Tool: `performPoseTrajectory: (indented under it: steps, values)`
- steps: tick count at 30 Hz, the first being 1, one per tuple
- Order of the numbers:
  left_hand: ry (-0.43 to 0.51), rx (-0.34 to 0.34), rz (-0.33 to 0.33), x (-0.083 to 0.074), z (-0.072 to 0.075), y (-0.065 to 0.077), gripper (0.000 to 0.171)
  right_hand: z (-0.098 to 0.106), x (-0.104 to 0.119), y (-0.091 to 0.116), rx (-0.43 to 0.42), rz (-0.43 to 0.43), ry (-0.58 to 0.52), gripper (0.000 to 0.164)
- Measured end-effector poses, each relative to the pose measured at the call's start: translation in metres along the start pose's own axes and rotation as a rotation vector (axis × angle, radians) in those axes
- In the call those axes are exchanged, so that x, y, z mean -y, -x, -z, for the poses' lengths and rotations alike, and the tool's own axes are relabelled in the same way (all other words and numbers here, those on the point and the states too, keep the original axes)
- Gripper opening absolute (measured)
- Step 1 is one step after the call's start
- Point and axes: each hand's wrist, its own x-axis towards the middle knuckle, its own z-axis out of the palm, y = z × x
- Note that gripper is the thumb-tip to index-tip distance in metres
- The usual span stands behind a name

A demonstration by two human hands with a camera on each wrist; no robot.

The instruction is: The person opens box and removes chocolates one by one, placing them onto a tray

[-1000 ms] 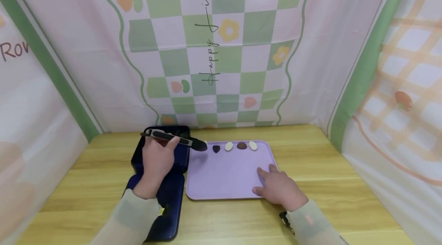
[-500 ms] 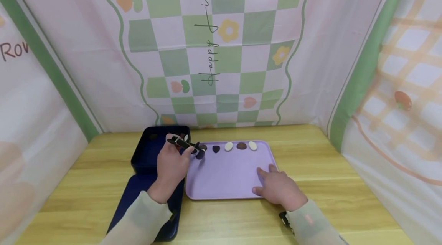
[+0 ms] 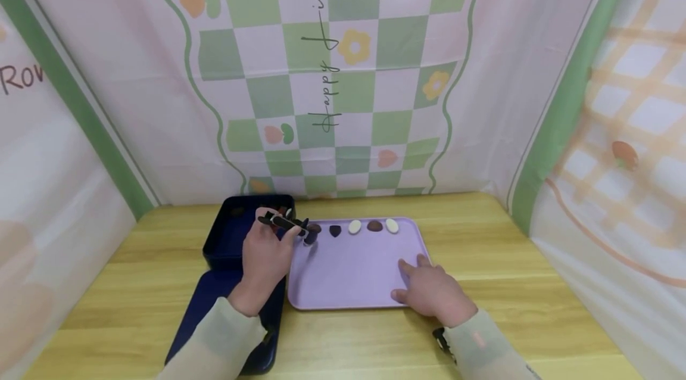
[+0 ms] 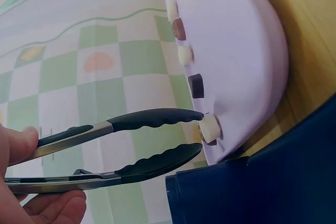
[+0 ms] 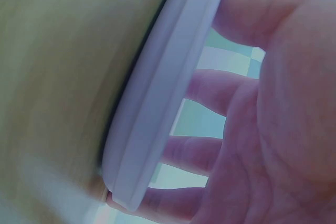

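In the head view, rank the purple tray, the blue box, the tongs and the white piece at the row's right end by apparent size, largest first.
1. Purple tray, clearly the largest.
2. Blue box, partly hidden by the left hand.
3. Tongs, which that hand grips.
4. White piece, the smallest.

All lie at similar distances, so the ranking is fairly safe.

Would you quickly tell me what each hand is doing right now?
Left hand: grips the black tongs, whose tips are open above the purple tray.
Right hand: open, fingers resting flat on the tray's near right corner.
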Motion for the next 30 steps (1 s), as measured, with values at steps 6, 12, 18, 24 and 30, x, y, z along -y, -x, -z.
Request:
performPoseTrajectory:
  steps: [6, 12, 18, 24, 30]
  values:
    - [0.027, -0.024, 0.034, 0.0, 0.007, -0.006, 0.045, 0.0, -0.001, 0.0, 0.001, 0.004, -0.001, 0.074]
    - [0.08, -0.041, 0.212, 0.01, 0.025, -0.019, 0.045, -0.001, -0.003, -0.001, -0.006, 0.014, 0.003, 0.074]
    - [0.091, -0.111, 0.346, 0.028, 0.057, -0.041, 0.033, -0.002, -0.002, -0.001, -0.007, 0.019, 0.005, 0.074]
    - [0.008, -0.151, 0.318, 0.047, 0.078, -0.052, 0.034, 0.0, -0.001, 0.0, -0.006, 0.014, 0.008, 0.074]
    - [-0.015, -0.111, 0.357, 0.063, 0.081, -0.055, 0.044, -0.001, -0.001, 0.0, -0.004, 0.02, 0.008, 0.073]
